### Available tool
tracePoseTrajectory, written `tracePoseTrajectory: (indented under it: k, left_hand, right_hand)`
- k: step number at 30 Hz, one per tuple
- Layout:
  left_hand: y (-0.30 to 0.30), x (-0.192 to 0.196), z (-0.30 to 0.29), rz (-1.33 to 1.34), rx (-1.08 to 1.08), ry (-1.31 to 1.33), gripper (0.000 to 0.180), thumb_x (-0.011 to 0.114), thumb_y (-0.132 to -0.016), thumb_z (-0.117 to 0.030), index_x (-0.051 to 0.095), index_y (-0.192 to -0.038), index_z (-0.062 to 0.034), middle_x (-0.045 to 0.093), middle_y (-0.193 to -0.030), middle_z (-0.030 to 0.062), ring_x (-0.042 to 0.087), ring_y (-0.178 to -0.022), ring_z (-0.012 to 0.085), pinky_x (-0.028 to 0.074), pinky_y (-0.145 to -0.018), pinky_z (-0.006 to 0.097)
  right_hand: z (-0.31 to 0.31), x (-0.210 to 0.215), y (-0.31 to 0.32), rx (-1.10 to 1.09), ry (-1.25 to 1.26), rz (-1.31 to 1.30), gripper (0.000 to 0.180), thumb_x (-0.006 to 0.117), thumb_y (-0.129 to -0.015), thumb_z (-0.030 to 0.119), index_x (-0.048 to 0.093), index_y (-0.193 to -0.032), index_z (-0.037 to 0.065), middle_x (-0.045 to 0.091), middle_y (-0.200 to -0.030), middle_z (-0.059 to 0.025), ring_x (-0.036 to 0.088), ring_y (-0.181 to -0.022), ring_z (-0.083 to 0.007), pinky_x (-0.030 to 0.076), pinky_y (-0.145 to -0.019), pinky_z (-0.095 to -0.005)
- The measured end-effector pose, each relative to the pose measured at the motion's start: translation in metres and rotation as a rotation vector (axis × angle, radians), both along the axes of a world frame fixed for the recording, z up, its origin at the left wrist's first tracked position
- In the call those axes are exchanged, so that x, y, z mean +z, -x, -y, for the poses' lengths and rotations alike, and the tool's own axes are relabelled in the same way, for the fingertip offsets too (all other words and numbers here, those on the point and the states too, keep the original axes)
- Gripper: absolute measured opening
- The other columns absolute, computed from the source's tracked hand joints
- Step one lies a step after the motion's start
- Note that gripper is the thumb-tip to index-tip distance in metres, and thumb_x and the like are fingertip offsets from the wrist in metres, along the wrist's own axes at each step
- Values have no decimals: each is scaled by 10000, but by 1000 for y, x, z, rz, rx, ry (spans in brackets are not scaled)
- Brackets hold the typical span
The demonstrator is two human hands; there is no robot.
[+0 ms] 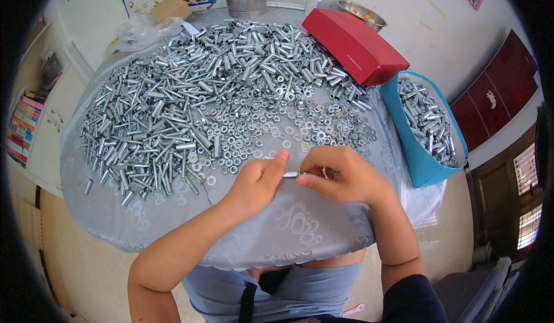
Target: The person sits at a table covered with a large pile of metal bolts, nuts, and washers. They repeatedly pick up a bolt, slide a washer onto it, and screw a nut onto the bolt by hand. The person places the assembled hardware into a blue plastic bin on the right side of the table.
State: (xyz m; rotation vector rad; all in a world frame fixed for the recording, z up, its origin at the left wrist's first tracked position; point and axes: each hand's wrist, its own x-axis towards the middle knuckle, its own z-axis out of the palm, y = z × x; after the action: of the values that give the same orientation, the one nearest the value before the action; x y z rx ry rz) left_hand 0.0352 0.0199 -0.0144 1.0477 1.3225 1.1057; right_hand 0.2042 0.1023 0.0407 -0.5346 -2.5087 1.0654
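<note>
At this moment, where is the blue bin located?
In the head view, the blue bin stands at the right side of the table, beside the red box and right of the right hand.

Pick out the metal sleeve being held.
The metal sleeve between the left hand and right hand; the others in view lie on the table or in the blue bin.

Bench (173, 228) has a grey flowery cloth (300, 222) on it and it's pretty buried: big heap of shiny metal tubes (153, 106) across the left and upper middle, loose nuts and washers (248, 130) mid-frame, red box (358, 46) upper right, blue bin (430, 174) at right, crumpled clear plastic bag (144, 33) upper left.
</note>
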Motion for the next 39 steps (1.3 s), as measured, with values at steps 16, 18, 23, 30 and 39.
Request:
tracePoseTrajectory:
  k: [16,18,23,30,39]
  left_hand:
    - [-2,0,2,-13,-5,-57,574,370,-928,-440,434,-526,-35,399,-493,-6,362,-492,79,311,-460,261]
    - [-1,0,2,2,-6,-21,573,372,-929,-437,434,-528,-32,399,-495,-7,363,-495,78,310,-461,259]
    - [-2,0,1,-27,-10,-46,569,376,-929,-433,436,-530,-31,398,-496,-10,361,-492,76,308,-460,259]
    - [-3,4,2,44,-13,2,562,372,-930,-437,444,-537,-42,398,-496,-12,360,-472,77,307,-451,253]
    - [-3,4,3,33,-14,-19,568,364,-932,-437,439,-531,-43,406,-496,-10,359,-475,76,305,-450,252]
  right_hand:
    - [2,3,1,50,53,107,339,558,-847,324,578,-713,13,526,-579,-144,531,-506,-243,416,-504,-325]
    - [3,4,1,49,92,139,352,547,-852,333,579,-709,13,533,-582,-145,538,-512,-254,421,-511,-334]
    - [-4,-6,-1,58,-29,211,377,518,-865,351,593,-710,16,541,-578,-146,559,-533,-267,432,-515,-347]
    - [-5,-6,-3,76,-32,158,315,574,-824,341,615,-789,31,577,-647,-118,562,-539,-257,427,-494,-342]
    - [-5,-12,0,84,-213,130,298,610,-794,346,608,-836,51,570,-654,-107,571,-547,-263,434,-494,-353]
